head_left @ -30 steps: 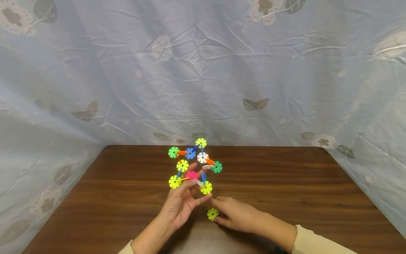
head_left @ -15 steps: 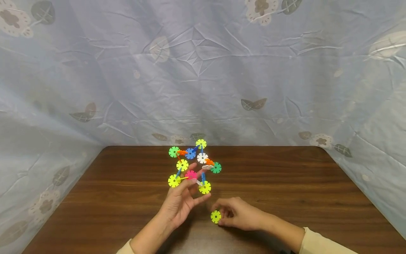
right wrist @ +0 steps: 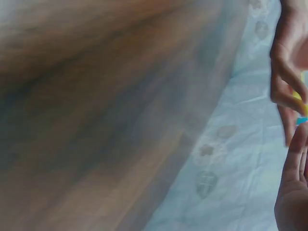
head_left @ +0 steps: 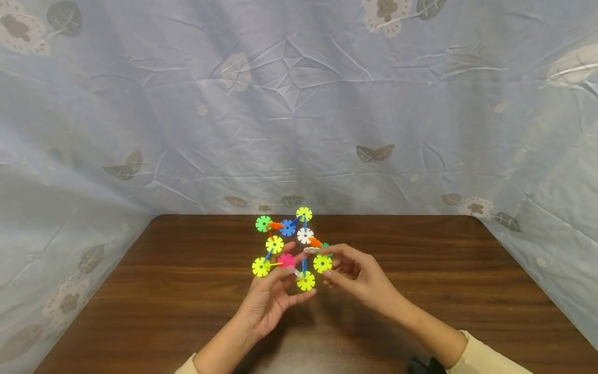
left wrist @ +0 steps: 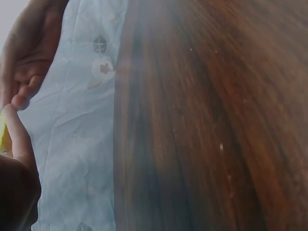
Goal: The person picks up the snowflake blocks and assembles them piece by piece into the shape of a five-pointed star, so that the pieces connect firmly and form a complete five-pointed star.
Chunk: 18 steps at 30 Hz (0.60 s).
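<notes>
My left hand (head_left: pixel 268 301) holds up a linked chain of notched plastic discs, its thumb at the pink disc (head_left: pixel 286 262). The chain zigzags through a green disc (head_left: pixel 263 224), a blue disc (head_left: pixel 287 227), a white disc (head_left: pixel 306 236) and several yellow ones, joined by edge-on discs in orange, blue and white. A loose yellow disc (head_left: pixel 322 264) is pinched between thumb and fingers of my right hand (head_left: pixel 362 272). It overlaps the teal-green disc at the chain's right side. Below it hangs another yellow disc (head_left: pixel 306 281) of the chain. Both wrist views catch only parts of the hands.
The brown wooden table (head_left: pixel 187 311) lies under both hands. A pale floral cloth (head_left: pixel 299 130) hangs behind it and along the sides. Something black (head_left: pixel 425 365) shows at the bottom edge by the right sleeve.
My right hand has lifted the yellow disc from low near the table up to the right side of the chain. The left hand and chain have shifted slightly right.
</notes>
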Each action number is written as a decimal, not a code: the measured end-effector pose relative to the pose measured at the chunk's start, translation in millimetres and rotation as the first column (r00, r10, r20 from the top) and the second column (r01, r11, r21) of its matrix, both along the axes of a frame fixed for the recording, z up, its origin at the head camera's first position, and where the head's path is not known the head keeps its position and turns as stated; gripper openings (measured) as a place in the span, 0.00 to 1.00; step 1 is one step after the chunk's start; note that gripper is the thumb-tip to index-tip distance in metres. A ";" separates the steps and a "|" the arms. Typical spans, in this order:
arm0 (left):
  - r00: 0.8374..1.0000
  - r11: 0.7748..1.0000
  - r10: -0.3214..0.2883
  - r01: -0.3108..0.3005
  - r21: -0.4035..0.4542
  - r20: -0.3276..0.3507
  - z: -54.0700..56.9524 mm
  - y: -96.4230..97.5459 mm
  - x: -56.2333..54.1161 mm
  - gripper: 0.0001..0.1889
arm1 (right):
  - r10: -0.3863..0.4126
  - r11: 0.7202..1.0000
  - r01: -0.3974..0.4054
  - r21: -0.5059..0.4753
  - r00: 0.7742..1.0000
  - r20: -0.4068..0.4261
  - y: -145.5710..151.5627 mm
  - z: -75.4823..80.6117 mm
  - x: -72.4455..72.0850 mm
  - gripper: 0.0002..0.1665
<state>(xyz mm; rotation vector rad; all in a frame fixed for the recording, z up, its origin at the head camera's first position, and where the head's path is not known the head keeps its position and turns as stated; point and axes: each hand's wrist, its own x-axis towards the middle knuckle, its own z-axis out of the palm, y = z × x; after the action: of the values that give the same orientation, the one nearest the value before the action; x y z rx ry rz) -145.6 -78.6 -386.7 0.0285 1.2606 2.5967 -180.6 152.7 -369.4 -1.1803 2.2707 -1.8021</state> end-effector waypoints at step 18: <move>0.998 0.998 -0.043 0.042 -0.038 -0.034 1.6 4.3 5.6 0.29 | -0.079 0.996 0.080 0.049 0.997 -0.014 -14.6 21.0 3.0 0.23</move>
<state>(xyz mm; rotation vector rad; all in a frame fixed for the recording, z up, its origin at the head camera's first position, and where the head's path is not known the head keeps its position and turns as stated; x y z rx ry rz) -140.0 -74.3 -385.1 0.0926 1.3051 2.5464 -177.6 138.1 -348.4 -1.1123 2.3871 -1.7578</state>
